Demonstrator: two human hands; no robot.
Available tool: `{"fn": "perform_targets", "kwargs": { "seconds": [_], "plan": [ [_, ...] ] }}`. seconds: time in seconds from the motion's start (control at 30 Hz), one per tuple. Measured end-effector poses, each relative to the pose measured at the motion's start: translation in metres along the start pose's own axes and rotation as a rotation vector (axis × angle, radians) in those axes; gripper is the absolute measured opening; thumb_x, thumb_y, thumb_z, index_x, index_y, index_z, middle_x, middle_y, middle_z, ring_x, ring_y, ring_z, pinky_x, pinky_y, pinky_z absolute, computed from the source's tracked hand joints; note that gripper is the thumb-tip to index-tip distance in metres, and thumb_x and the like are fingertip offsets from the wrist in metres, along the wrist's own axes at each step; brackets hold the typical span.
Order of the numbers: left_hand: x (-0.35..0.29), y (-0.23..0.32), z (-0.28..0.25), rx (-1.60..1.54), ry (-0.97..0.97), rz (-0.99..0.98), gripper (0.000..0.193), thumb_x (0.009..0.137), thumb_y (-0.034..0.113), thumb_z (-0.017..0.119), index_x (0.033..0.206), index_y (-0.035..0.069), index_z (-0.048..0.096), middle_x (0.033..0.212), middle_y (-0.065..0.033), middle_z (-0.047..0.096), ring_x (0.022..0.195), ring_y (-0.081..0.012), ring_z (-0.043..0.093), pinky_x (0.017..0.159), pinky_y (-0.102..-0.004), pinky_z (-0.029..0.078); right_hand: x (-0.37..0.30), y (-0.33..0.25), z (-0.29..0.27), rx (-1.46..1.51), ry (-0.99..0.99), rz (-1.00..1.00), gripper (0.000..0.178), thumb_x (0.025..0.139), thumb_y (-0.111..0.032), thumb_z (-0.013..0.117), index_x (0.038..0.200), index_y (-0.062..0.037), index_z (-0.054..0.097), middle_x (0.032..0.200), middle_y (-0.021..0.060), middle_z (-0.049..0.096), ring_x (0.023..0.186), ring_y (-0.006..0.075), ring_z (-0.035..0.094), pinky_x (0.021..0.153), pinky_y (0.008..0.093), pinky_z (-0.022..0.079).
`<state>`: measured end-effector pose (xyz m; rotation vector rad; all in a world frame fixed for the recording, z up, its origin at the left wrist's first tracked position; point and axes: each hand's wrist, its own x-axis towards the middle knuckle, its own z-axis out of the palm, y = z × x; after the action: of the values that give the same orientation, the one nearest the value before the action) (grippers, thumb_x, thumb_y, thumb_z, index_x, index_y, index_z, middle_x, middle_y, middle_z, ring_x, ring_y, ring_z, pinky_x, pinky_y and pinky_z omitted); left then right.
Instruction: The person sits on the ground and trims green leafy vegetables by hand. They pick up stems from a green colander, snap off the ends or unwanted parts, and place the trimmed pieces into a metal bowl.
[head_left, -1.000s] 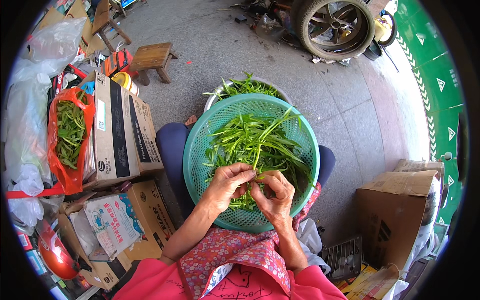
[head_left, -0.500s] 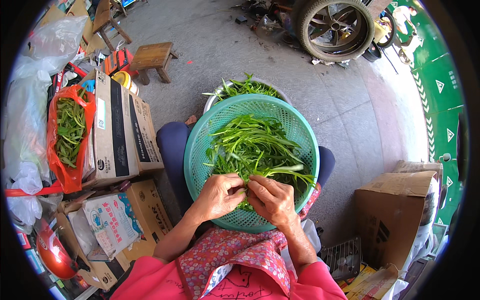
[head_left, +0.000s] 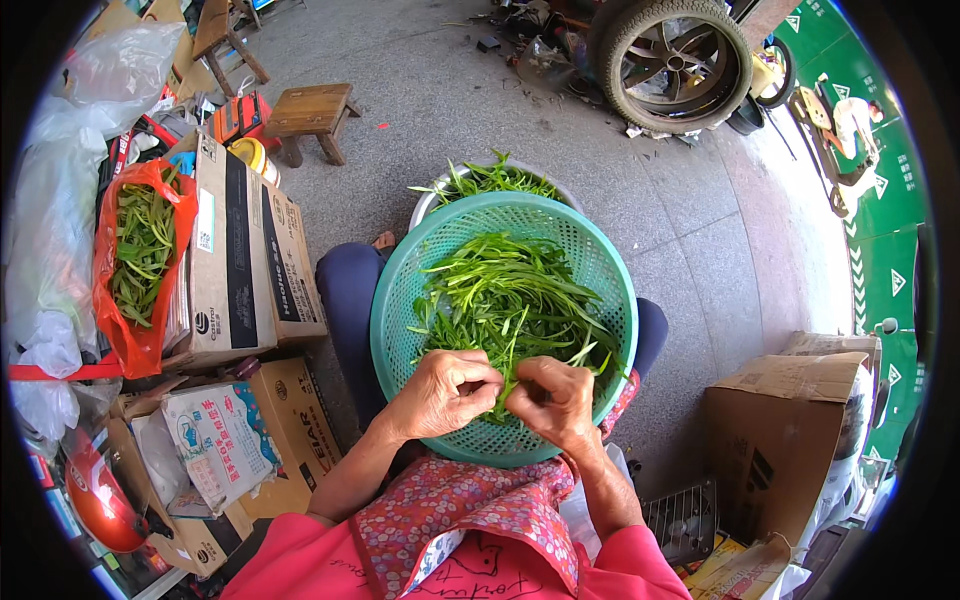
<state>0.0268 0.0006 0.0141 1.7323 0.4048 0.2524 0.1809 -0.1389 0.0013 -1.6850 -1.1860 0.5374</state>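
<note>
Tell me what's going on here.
A person is working through leafy greens in a teal plastic basket that sits between their knees. The left hand and right hand are close together over the near side of the basket, fingers curled in; whether they pinch a stem is hard to see. More greens fill a basin just beyond the basket, and a red plastic bag off to the left holds more leafy stems.
</note>
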Motion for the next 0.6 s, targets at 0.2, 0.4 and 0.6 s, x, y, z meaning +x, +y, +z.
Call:
{"fn": "perform_targets", "kwargs": {
  "seconds": [0.2, 0.4, 0.6],
  "plan": [
    [-0.012, -0.028, -0.004, 0.458, -0.159, -0.023, 0.012, 0.087, 0.013, 0.072, 0.093, 0.004, 0.077, 0.089, -0.0102, 0.068, 0.074, -0.0259, 0.067, 0.064, -0.0398, 0.052, 0.004, 0.033, -0.018, 0.298, 0.201, 0.644, 0.015, 0.09, -0.008, 0.062, 0.081, 0.0011, 0.069, 0.074, 0.0021, 0.072, 0.058, 0.0032, 0.053, 0.054, 0.0196, 0.038],
    [-0.017, -0.043, 0.01, 0.692, -0.064, -0.001, 0.02, 0.087, 0.018, 0.071, 0.102, 0.007, 0.077, 0.101, -0.011, 0.065, 0.085, -0.0298, 0.067, 0.078, -0.0413, 0.053, 0.031, 0.077, 0.02, -0.147, 0.017, 0.712, 0.029, 0.084, -0.025, 0.066, 0.092, 0.0004, 0.076, 0.066, 0.0147, 0.072, 0.055, 0.0258, 0.072, 0.068, 0.0354, 0.058],
    [-0.008, -0.039, -0.002, 0.534, 0.12, -0.062, 0.018, 0.088, 0.01, 0.071, 0.104, 0.005, 0.076, 0.09, -0.0114, 0.067, 0.07, -0.0282, 0.067, 0.066, -0.0397, 0.053, 0.032, 0.091, 0.04, -0.133, 0.015, 0.721, 0.027, 0.082, -0.026, 0.068, 0.091, -0.0018, 0.078, 0.06, 0.0128, 0.07, 0.052, 0.0236, 0.07, 0.066, 0.0361, 0.057]
  ]
}}
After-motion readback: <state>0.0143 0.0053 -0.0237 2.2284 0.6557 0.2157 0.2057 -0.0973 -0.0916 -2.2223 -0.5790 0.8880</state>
